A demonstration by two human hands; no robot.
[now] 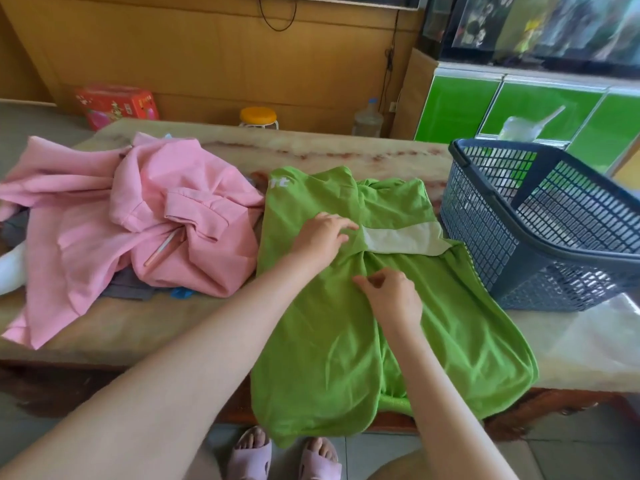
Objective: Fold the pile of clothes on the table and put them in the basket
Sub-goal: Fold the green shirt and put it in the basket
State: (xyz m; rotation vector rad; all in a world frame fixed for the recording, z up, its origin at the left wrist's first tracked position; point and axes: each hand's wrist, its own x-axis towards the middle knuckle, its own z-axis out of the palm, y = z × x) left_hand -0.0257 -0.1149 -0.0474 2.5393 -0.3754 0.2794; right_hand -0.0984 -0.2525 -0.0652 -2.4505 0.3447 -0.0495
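While looking down at centre frame, find green shirt (325, 348) spread on worktop (173, 320), hem hanging over near edge toward lower centre. See left hand (320, 237) lying on cloth mid-frame, fingers straight and flat, tips beside pale panel. See right hand (393, 296) just below it, thumb and forefinger pinching a fold of same shirt. Note dark mesh basket (485, 244) at right of frame, just beside shirt. Note crumpled pink hoodie (104, 230) at left, grey cloth (128, 289) under it.
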